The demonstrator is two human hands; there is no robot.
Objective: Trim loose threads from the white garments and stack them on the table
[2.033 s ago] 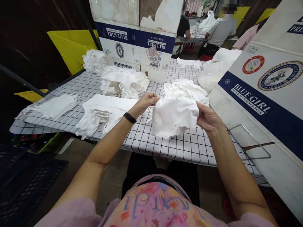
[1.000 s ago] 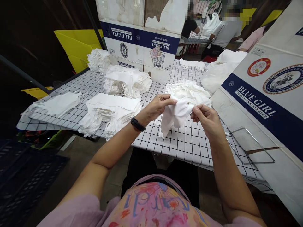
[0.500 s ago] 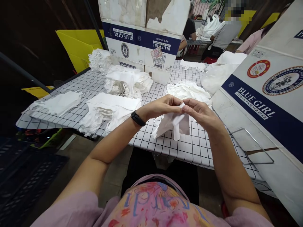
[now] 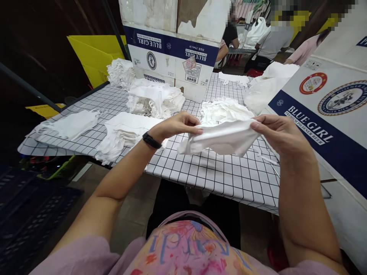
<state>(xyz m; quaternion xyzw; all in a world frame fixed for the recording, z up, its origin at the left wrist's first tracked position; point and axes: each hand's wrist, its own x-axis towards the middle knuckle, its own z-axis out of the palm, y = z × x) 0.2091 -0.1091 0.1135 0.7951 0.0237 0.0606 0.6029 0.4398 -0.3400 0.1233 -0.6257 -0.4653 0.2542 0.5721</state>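
Fingertips of both hands are pinching a white cloth piece (image 4: 222,138) by its upper edge: the left hand (image 4: 174,128) is gripping the left end between thumb and forefinger, and the right hand (image 4: 279,133) is gripping the right end the same way, the remaining fingers curling loosely. The piece is hanging stretched between them, just above the grid-patterned table cover (image 4: 218,175) and apart from it, its lower edge sagging in the middle.

Both grips are sitting right at the corners, so the thin fabric is likely to be slipping free if either pinch is relaxing; a released end would be swinging down and crumpling on the table. A narrow strap (image 4: 265,157) is trailing below the right hand, and it could be catching on the wire frame (image 4: 325,191) lying at the table's right edge against the Blue Girl carton (image 4: 321,126). Directly behind the held piece, a loose heap of white pieces (image 4: 225,110) is lying near enough that a careless sweep would be dragging some along. The flat folded stack (image 4: 129,131) is sitting just beside the left forearm, where an elbow move could be knocking it askew or pushing its front layers over the table edge. Other stacks (image 4: 156,99) farther back, before another Blue Girl box (image 4: 172,49), are standing well apart from the hands.
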